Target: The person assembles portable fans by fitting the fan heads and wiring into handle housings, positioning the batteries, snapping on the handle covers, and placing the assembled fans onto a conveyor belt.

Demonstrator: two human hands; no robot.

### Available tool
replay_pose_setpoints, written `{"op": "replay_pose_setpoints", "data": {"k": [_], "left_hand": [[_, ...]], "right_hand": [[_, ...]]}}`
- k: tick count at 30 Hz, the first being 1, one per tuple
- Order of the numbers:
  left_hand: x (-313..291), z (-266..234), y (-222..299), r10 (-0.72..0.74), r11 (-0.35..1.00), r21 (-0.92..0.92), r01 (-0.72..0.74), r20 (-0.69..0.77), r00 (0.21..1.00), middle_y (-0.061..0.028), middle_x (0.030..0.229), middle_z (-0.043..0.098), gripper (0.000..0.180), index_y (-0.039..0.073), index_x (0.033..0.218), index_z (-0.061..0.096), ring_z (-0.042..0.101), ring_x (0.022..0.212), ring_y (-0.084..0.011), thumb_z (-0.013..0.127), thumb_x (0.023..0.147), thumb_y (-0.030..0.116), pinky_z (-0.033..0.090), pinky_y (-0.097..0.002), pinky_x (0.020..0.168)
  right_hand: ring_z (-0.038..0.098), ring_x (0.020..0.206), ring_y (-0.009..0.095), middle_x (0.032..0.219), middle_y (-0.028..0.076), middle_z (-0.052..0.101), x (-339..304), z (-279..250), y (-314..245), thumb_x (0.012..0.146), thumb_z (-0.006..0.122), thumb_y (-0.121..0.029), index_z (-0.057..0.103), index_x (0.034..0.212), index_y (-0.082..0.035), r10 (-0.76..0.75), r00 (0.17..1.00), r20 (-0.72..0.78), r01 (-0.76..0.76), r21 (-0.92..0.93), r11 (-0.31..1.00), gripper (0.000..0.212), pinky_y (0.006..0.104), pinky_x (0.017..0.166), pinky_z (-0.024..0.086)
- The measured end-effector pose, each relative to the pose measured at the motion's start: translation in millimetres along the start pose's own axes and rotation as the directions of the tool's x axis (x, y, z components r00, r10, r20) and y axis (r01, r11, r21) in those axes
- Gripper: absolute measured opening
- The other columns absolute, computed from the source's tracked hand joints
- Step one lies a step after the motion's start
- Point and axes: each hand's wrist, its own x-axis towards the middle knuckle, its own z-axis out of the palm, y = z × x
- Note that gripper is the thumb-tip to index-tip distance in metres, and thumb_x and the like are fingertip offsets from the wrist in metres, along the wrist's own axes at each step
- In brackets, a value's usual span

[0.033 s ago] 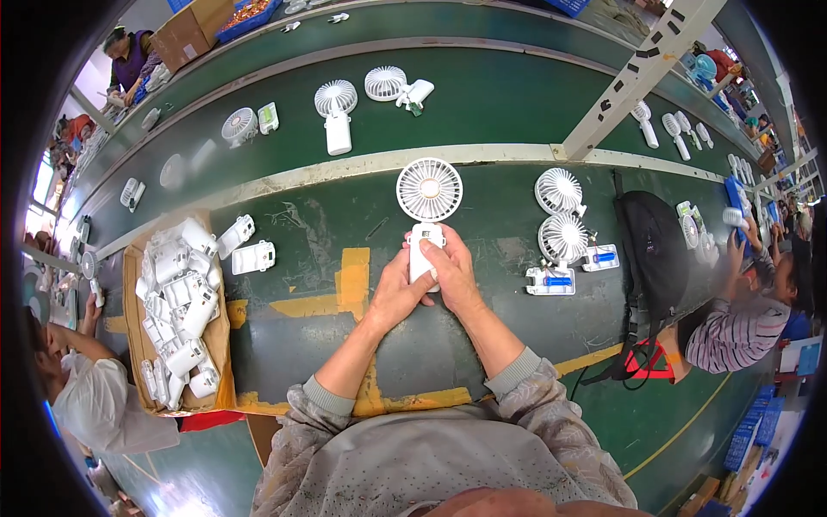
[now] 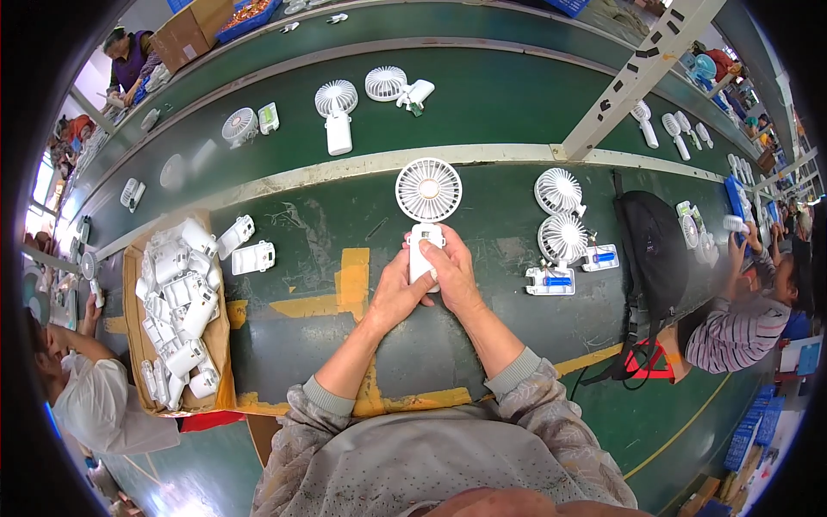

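Note:
A white handheld fan [image 2: 429, 190] is held upright before me, its round grille pointing away from my body. My left hand [image 2: 397, 289] wraps the left side of its handle. Closed round the right side of the same handle is my right hand [image 2: 454, 271], with a thumb pressed on the front. To the right lie two opened fans, one fan head [image 2: 558, 190] above another fan head [image 2: 562, 238]. Their handle shells, a lower shell [image 2: 550, 282] and an upper shell [image 2: 600, 258], show blue cells inside.
At left a cardboard box [image 2: 221, 362] holds many white handle shells, with two loose shells [image 2: 253, 257] beside it. Beyond a pale rail [image 2: 345, 170], several fans lie on the green belt [image 2: 491, 103]. A black backpack [image 2: 652, 250] and a co-worker [image 2: 732, 332] are at right; another person [image 2: 108, 392] sits left.

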Motion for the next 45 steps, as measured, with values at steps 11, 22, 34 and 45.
{"op": "replay_pose_setpoints", "data": {"k": [11,22,34,45], "left_hand": [[-0.6,0.5,-1.7,0.015,1.000,-0.010,-0.015,-0.004,1.000,-0.0075,0.098,0.056,0.034,-0.001,0.116,0.045,0.059,0.080,-0.0121,0.058,0.086,0.008,0.054,-0.0230,0.052],[-0.4,0.1,5.0,-0.009,1.000,-0.006,0.009,0.006,1.000,-0.0075,0.100,0.055,0.035,0.000,0.117,0.045,0.058,0.083,-0.0128,0.058,0.086,0.011,0.054,-0.0237,0.054],[-3.0,-12.6,3.5,-0.042,0.967,-0.247,0.060,0.074,0.996,-0.0083,0.098,0.059,0.037,0.000,0.117,0.045,0.061,0.082,-0.0157,0.059,0.086,0.015,0.053,-0.0250,0.058],[3.9,-34.5,41.5,0.037,0.976,-0.207,-0.068,-0.146,0.989,-0.0095,0.090,0.062,0.034,0.001,0.113,0.048,0.062,0.073,-0.0151,0.059,0.085,0.018,0.050,-0.0227,0.057]], "right_hand": [[0.058,0.095,0.015,0.108,0.012,0.059,-2.1,0.5,-3.2,0.088,0.053,-0.012,0.045,0.117,0.002,0.000,1.000,-0.005,0.000,-0.049,0.999,0.033,0.0283,0.079,0.049],[0.056,0.098,0.015,0.111,0.011,0.058,-0.9,0.8,1.6,0.089,0.053,-0.013,0.044,0.118,0.001,-0.032,0.999,0.005,0.032,-0.024,0.999,0.034,0.0290,0.081,0.048],[0.056,0.097,0.015,0.112,0.012,0.057,2.3,-3.2,5.4,0.096,0.040,-0.032,0.045,0.121,0.001,0.002,1.000,0.005,-0.002,-0.002,1.000,0.042,0.0281,0.083,0.046],[0.055,0.106,0.025,0.118,0.018,0.053,8.4,-4.0,6.6,0.096,0.037,-0.040,0.040,0.127,0.003,-0.034,0.999,-0.026,0.033,-0.032,0.999,0.052,0.0355,0.091,0.045]]}}
